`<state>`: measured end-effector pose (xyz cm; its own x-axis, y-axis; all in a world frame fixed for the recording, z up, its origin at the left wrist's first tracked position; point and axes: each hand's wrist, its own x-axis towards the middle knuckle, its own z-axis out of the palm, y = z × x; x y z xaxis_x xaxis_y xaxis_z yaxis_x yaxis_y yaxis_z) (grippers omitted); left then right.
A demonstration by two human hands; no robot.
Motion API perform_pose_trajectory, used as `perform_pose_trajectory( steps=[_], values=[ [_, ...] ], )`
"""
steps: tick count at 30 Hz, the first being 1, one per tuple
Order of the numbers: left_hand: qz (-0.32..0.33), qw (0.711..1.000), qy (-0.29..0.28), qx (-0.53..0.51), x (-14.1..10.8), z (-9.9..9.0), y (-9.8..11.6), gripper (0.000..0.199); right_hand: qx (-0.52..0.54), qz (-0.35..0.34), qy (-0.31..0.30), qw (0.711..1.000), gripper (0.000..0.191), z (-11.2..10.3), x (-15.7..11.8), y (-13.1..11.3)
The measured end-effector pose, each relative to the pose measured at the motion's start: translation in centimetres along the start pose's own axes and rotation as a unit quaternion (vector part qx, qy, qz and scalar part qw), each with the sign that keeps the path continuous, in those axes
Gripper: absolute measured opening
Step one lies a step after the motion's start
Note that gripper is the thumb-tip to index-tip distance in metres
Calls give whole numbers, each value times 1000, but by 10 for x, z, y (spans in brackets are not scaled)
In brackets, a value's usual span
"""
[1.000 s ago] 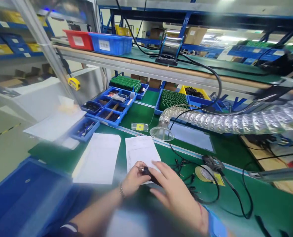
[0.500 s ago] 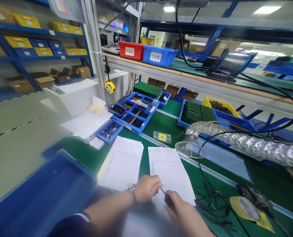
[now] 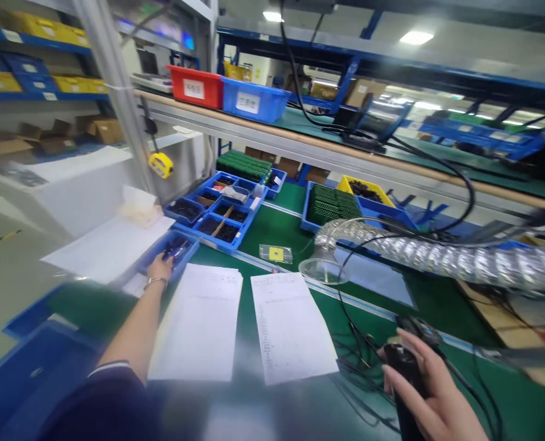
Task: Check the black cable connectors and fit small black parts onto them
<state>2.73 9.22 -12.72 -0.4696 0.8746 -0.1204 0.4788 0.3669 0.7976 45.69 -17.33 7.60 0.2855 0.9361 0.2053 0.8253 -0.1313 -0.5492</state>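
Currently, a black tool sits in the right hand while the left hand reaches into a tool tray.

The black tool (image 3: 408, 375) is above the near right part of the green counter (image 3: 238, 361), with the fingers of the right hand (image 3: 435, 392) clamped around it. At the counter's left edge, the left hand (image 3: 161, 267) is at dark tools (image 3: 177, 246) in the small blue tool tray (image 3: 190, 252); whether its fingers are closed on one cannot be told.

Black cables (image 3: 362, 356) lie between the right hand and the right-hand papers (image 3: 291, 324). The left-hand papers (image 3: 199, 324) lie beside these, nearer the left edge. Beyond them are a clear bag with a yellow label (image 3: 275, 253) and the round clear hood (image 3: 323, 271) of a silver duct (image 3: 414, 260). Toward the far left corner, a divided blue tray (image 3: 233, 245) holds dark parts; green boards (image 3: 332, 205) stand in another tray, near the far edge.
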Motion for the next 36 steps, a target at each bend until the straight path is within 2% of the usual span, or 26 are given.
perform_pose_trajectory(
  steps=[2,3,6,8,9,11,13,15,16,18,20,21,24,26,28,30,31,33,35,36],
  values=[
    [36,999,-28,30,-16,16,4,39,106,52,67,991,60,-24,0,-9],
    [61,996,-48,38,-27,28,8,41,173,70,111,976,57,-39,1,-16],
    [187,971,-148,30,-82,74,28,42,379,60,239,892,32,-90,7,-37],
    [289,920,-265,-19,-135,103,47,45,464,30,310,829,11,-123,10,-46],
    [344,882,-320,-44,-165,114,58,48,491,17,337,803,3,-137,10,-49],
    [414,806,-410,-104,-224,128,82,59,531,4,373,761,9,-156,8,-53],
    [416,746,-490,-176,-274,134,108,79,573,4,384,723,14,-164,7,-53],
    [374,699,-557,-248,-312,138,130,85,624,-2,378,684,15,-167,5,-51],
    [326,685,-589,-279,-327,141,139,80,645,-10,374,667,14,-167,3,-50],
    [195,681,-634,-310,-352,150,151,59,665,-30,376,644,13,-171,-1,-46],
    [75,693,-651,-302,-373,162,160,36,665,-57,390,634,12,-178,-9,-41],
    [36,696,-655,-290,-383,168,165,31,662,-72,397,632,12,-184,-13,-39],
    [-12,683,-678,-271,-409,174,190,32,645,-131,421,624,14,-205,-27,-31],
    [-25,643,-707,-294,-420,167,214,34,620,-159,449,624,14,-216,-35,-21],
    [-36,579,-739,-344,-424,152,237,34,575,-158,481,642,10,-219,-44,-4],
    [-60,542,-738,-397,-421,138,251,31,527,-106,489,687,6,-213,-54,23],
    [-74,543,-722,-421,-417,133,253,28,509,-64,480,711,10,-206,-61,39],
    [-99,572,-673,-459,-406,130,249,22,495,58,429,753,16,-186,-79,74],
    [-110,596,-630,-486,-395,133,235,19,499,185,377,758,19,-160,-102,105],
    [-110,605,-615,-494,-389,135,227,19,515,250,332,750,20,-145,-116,117]
  ],
)
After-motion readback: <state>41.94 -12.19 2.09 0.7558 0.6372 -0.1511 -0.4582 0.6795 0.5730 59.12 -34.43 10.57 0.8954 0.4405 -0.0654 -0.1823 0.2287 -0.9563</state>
